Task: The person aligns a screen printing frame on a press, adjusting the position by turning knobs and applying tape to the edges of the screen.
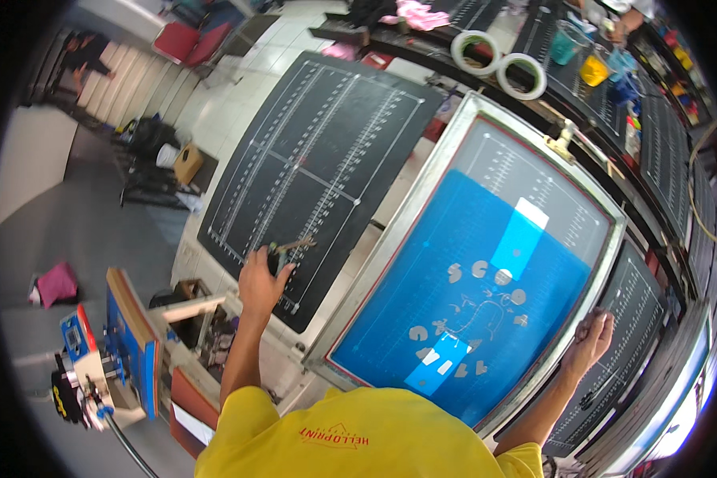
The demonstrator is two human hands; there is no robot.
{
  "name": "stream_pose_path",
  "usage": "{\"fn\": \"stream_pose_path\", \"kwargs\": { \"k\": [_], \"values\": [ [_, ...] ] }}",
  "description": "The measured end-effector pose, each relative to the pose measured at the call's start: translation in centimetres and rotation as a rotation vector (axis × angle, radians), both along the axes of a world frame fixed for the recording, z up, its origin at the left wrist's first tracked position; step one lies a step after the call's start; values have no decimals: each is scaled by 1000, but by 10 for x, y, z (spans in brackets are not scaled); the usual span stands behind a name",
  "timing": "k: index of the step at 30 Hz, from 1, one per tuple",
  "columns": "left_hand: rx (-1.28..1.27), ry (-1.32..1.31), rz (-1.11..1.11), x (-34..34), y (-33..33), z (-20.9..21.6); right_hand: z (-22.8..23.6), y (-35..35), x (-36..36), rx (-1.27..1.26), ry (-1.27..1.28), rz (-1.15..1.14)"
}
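My left hand (261,283) is closed around a small tool (276,256) with a dark body and a brownish, forked end. It is held over the near end of a black printing board (319,151) marked with white lines and ticks. My right hand (594,338) is closed at the right rail of a screen-printing frame (394,231); a dark lump shows at its fingers, too unclear to name. Blue coating (390,307) covers most of the frame's mesh, with pale shapes and a curved line in its lower half. Two bright, pale-ended strips (520,239) show through it.
A metal clamp (562,142) sits at the frame's far edge. Two tape rolls (476,52) lie on the rack behind, near a yellow cup (594,70). More black boards (613,350) stand at right. A machine with a blue panel (133,342) is at lower left; a person (88,56) is far left.
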State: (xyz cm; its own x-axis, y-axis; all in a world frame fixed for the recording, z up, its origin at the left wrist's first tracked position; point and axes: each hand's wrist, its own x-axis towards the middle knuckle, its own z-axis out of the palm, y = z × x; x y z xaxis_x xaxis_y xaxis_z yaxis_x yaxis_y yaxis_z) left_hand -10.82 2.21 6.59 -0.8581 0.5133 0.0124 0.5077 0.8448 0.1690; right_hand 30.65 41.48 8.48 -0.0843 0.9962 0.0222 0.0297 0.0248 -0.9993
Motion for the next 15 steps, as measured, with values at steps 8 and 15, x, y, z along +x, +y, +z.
{"fn": "stream_pose_path", "kwargs": {
  "k": [8,15],
  "values": [
    [757,-299,157,-40,8,43,11,-8,-7,-34,-46,16],
    [1216,-591,-147,-82,202,73,9,-5,-24,-35,-23,91]
  ]
}}
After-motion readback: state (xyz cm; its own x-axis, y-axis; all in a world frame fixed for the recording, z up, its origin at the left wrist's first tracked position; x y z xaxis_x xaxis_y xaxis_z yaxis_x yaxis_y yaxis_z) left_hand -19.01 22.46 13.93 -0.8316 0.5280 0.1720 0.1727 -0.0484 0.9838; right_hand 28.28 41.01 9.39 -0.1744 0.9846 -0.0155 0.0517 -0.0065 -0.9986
